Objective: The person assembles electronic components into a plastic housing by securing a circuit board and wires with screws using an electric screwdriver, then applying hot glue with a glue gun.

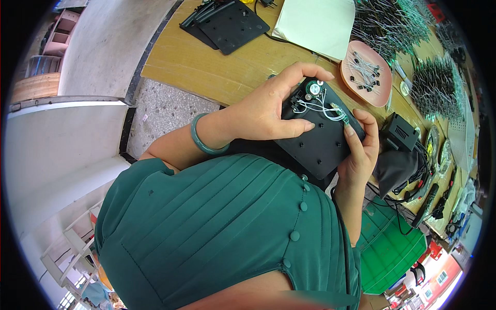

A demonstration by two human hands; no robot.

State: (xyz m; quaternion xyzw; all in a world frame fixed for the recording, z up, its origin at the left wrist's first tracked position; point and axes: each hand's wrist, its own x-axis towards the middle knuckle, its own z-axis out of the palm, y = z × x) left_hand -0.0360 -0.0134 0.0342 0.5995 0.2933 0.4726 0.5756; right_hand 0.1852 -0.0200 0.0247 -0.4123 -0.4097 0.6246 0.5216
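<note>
Between my hands is a black plastic panel (310, 148), tilted at the table's near edge. A round part (313, 89) sits at its upper end, and white wires (321, 107) run from there to a small green circuit board (339, 112). My left hand (274, 106), with a green bangle (200, 135) on the wrist, grips the panel's left side, thumb on its face and fingers round the upper edge. At the right side, my right hand (361, 147) holds the panel, with thumb and finger at the circuit board.
A pink tray (383, 93) holds several small black parts with white leads. Behind it lie bundles of wired parts (385, 26) and white paper (312, 26). More black panels (232, 26) lie at the upper left. A black box (399, 132) and cables stand right, above a green crate (390, 248).
</note>
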